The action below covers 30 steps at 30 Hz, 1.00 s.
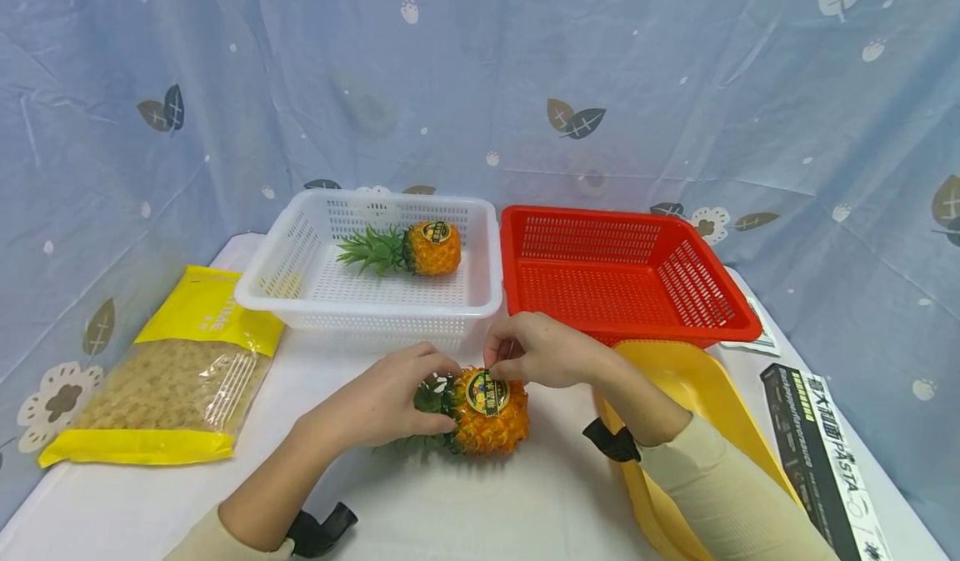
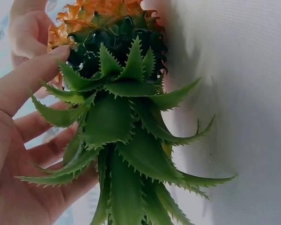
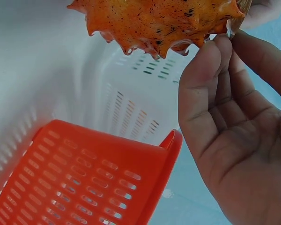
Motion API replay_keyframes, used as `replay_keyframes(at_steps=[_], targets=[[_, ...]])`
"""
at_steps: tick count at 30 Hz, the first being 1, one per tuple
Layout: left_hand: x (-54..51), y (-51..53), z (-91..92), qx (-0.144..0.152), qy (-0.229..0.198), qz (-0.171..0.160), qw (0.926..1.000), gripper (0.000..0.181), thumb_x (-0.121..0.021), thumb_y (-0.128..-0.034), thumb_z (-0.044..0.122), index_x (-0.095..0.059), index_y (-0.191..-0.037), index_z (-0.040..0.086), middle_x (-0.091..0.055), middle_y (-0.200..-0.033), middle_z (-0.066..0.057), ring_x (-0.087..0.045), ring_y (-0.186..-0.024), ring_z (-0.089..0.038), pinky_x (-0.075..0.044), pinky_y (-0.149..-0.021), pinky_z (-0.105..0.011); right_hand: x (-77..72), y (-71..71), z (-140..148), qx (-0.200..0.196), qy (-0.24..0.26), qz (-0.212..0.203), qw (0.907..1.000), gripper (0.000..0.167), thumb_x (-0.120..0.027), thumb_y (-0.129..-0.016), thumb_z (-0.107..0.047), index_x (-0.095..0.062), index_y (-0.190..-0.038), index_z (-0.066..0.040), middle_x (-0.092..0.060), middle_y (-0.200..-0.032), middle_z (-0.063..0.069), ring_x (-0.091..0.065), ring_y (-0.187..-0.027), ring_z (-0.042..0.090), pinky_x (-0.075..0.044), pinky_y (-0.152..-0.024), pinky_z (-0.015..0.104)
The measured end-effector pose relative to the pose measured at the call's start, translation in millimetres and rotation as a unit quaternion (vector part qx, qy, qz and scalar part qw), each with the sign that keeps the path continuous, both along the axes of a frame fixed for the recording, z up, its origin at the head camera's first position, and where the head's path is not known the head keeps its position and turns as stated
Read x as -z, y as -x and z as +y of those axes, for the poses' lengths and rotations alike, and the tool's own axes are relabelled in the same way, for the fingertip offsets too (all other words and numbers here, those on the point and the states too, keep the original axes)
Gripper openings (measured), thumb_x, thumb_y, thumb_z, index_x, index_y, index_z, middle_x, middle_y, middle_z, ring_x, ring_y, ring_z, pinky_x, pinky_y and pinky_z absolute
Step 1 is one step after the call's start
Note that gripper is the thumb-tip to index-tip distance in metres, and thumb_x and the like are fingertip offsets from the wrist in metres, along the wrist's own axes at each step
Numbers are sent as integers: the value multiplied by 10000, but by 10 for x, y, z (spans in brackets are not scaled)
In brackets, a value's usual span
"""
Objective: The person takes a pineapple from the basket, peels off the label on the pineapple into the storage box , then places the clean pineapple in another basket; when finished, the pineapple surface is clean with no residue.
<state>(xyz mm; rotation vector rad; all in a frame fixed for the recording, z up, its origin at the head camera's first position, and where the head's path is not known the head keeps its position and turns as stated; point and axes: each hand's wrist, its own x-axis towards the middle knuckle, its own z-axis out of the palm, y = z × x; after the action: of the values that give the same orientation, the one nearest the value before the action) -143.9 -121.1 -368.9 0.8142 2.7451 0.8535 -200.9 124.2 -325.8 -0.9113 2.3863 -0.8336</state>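
A toy-like orange pineapple [image 1: 491, 432] with a green leafy crown [image 2: 126, 122] lies on its side on the white table. My left hand [image 1: 390, 398] holds it where crown and fruit meet, thumb on one side and fingers on the other. On its upper face sits a round black and gold label [image 1: 487, 393]. With thumb and fingertips, my right hand [image 1: 543, 348] pinches the label's edge; the right wrist view shows those fingertips [image 3: 208, 56] close against the spiky fruit. Whether the edge has lifted is hard to tell.
A white basket [image 1: 367, 303] holds another labelled pineapple [image 1: 433, 248]. Beside it stands a red basket [image 1: 630, 328]. A yellow tray [image 1: 675, 361] lies under my right forearm, a black pasta box [image 1: 813, 453] at far right. A yellow bag of pasta [image 1: 176, 369] lies at left.
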Motion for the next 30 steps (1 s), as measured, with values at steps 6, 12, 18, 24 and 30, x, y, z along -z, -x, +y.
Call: replay_keyframes(at_steps=[6,12,18,24,30], targets=[[-5,2,3,12,6,-16,10000,523,-875,-826,332,-680,-1283,169,-646,-1217,49,-632,-1146,-182,-542,-991,-438,-9,-13,12,-26,148,26,9999,80,-711,-957,-83,-680,-905,-135,-659,-821,-23,-611,-745,136,-577,-683,286],[-15,-1,8,-27,24,-59,10000,521,-882,-818,326,-682,-1270,161,-645,-1201,44,-633,-1130,-178,-544,-981,-432,-16,-21,12,-36,224,12,9997,63,-711,-957,-84,-685,-918,-127,-664,-825,-21,-610,-739,132,-581,-682,286],[-26,0,14,-8,38,-46,10000,519,-885,-816,315,-679,-1264,151,-647,-1206,35,-634,-1124,-187,-546,-973,-435,-12,-33,19,14,307,16,9995,49,-716,-955,-91,-693,-925,-122,-665,-818,-17,-611,-724,140,-580,-673,290],[-33,11,23,18,30,-127,9999,514,-882,-821,310,-678,-1265,152,-644,-1222,36,-630,-1126,-183,-543,-975,-429,-29,-46,41,114,408,77,9991,38,-723,-961,-119,-702,-929,-119,-667,-820,-19,-612,-712,141,-592,-672,318],[-37,1,7,56,45,-62,10000,500,-881,-818,305,-680,-1246,142,-652,-1210,21,-636,-1123,-193,-543,-972,-437,-75,-35,85,354,658,-175,9971,43,-726,-965,-136,-707,-926,-141,-680,-826,12,-655,-707,201,-618,-727,377]])
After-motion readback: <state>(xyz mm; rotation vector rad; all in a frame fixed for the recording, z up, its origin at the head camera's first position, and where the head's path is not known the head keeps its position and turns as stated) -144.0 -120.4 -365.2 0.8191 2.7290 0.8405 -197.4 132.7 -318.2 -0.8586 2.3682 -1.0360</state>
